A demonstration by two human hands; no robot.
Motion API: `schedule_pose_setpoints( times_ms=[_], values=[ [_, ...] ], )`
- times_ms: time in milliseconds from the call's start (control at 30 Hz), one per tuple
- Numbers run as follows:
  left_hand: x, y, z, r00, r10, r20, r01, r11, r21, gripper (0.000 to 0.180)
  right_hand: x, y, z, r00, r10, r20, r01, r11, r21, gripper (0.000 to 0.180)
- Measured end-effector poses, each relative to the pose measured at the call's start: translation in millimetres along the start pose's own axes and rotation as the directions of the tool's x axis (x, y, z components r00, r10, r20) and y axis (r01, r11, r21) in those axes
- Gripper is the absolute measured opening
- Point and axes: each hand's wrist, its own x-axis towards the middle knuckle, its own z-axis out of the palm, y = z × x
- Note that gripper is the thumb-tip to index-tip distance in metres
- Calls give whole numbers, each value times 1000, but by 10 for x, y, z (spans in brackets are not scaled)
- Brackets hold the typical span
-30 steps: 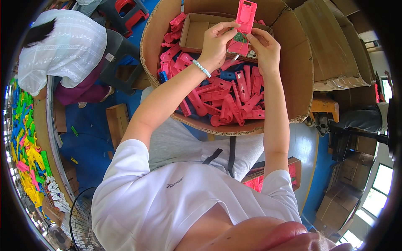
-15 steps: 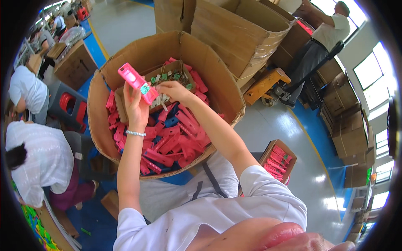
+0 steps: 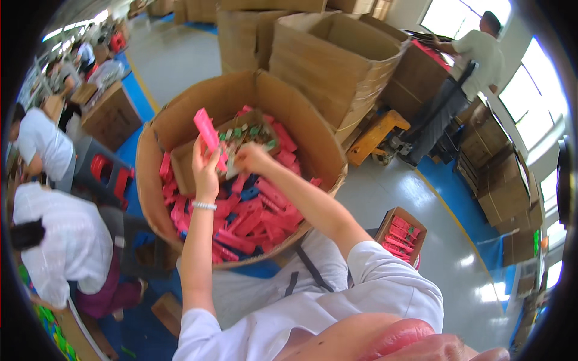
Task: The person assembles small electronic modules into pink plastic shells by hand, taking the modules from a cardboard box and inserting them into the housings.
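My left hand [image 3: 206, 174] is wrapped round the lower part of a long pink plastic housing [image 3: 206, 127], held up over a big cardboard carton [image 3: 301, 114]. The housing is tilted, its narrow side toward me. Close to its lower end is my right hand [image 3: 254, 160], fingers pinched and slightly blurred; anything between them is too small to name. Behind the hands, a small open box [image 3: 183, 169] inside the carton holds green circuit boards [image 3: 244, 130] with wires. Below them lies a heap of pink housings [image 3: 241, 225] with some blue ones.
A smaller carton [image 3: 385, 218] of pink parts stands at my right. Tall open cartons [image 3: 325, 66] and an orange pallet jack [image 3: 378, 135] are beyond, with a standing person [image 3: 481, 60]. Seated people [image 3: 66, 234] and dark stools [image 3: 135, 240] are at the left.
The housing has turned from showing its open face with a green board to nearly edge-on. My right hand has drawn slightly away from it. The whole view has shifted.
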Motion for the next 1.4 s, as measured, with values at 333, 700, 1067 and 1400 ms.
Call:
schedule_pose_setpoints(
  times_ms=[333, 700, 1067, 1400],
  values=[
    [106, -157, 17, 939, -343, -25, 340, 936, -97, 32, 28, -594, -584, 655, -326, -681, 467, 884, 26, 10],
    [-24, -49, 130, 915, -366, 169, 378, 925, -43, 33, 70, -577, -625, 612, -552, -566, 447, 832, -328, 16],
    [8, -45, 107, 907, -389, 159, 383, 921, 67, 31, 163, -524, -616, 654, -551, -519, 444, 834, -327, 16],
    [-44, -44, 156, 895, -384, 225, 444, 809, -386, 35, 118, -455, -514, 894, -147, -422, 400, 686, 608, 30]
  ],
)
